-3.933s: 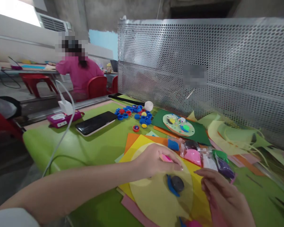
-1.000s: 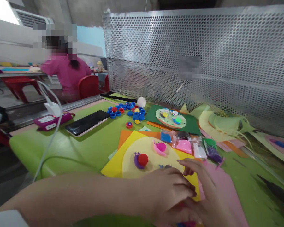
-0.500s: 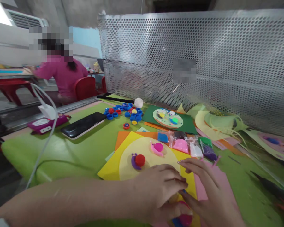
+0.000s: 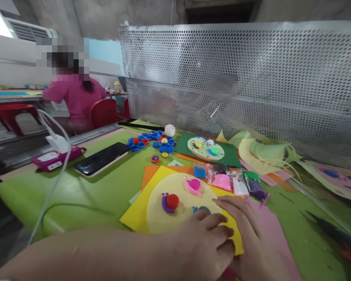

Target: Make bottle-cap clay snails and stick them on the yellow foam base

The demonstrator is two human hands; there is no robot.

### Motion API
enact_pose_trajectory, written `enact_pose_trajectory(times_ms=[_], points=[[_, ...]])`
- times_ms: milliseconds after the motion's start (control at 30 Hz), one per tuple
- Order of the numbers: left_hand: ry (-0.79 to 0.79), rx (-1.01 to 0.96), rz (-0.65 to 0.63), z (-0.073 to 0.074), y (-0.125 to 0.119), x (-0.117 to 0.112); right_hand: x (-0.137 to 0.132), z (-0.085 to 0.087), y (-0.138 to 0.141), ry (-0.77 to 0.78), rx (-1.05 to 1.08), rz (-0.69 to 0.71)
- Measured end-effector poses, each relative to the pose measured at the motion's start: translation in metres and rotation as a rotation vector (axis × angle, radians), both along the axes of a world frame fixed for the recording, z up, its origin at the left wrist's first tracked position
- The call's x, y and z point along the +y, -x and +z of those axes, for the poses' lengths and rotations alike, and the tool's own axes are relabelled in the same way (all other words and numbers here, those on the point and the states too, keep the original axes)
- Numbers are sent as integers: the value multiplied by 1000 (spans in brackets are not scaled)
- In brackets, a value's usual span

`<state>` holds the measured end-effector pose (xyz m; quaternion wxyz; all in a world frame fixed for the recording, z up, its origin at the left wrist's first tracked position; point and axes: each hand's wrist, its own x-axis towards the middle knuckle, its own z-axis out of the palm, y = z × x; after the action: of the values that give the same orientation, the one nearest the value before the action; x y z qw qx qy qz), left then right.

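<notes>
My left hand [image 4: 206, 244] reaches across from the left, its fingers curled in and meeting my right hand. Whatever lies under those fingers is hidden; only a sliver of magenta shows below. Fairly straight fingers extend from my right hand [image 4: 253, 234] over the yellow sheet's right edge, its thumb side tucked behind the left hand. On the pale yellow paper oval [image 4: 160, 220] sit a purple clay snail with a red shell [image 4: 172, 201] and a pink clay snail [image 4: 194, 185]. A blue snail with a grey shell [image 4: 204, 210] is partly covered by my left hand.
Packets of coloured clay [image 4: 221, 182] lie behind the oval. Bottle caps [image 4: 165, 147] cluster further back, near a phone [image 4: 102, 159] and purple power socket [image 4: 57, 158]. A glue gun [image 4: 336, 234] rests right. A perforated metal screen [image 4: 251, 78] stands behind; a co-worker [image 4: 77, 93] sits beyond.
My hands have moved down slightly and closer together, uncovering part of the blue and grey snail. The red and blue bits visible between my hands before are now mostly hidden.
</notes>
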<state>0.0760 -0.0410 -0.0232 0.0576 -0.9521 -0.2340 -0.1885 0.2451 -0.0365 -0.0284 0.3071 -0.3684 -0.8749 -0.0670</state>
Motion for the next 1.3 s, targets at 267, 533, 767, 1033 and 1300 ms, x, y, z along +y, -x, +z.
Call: enact_pose_trajectory(times_ms=[267,533,767,1033,1300], points=[[-31,-107,31,4,8,-1,2,10,-1,-128,-31,-34],[10,-249,47,8,15,-1,6,16,-2,-232,-26,-23],[-11,-283,34,6,17,2,8,18,-4,-275,-46,17],[-35,-276,-16,-1,14,5,6,15,-2,-257,-44,34],[88,-436,-128,6,21,12,8,18,-3,-219,-25,15]])
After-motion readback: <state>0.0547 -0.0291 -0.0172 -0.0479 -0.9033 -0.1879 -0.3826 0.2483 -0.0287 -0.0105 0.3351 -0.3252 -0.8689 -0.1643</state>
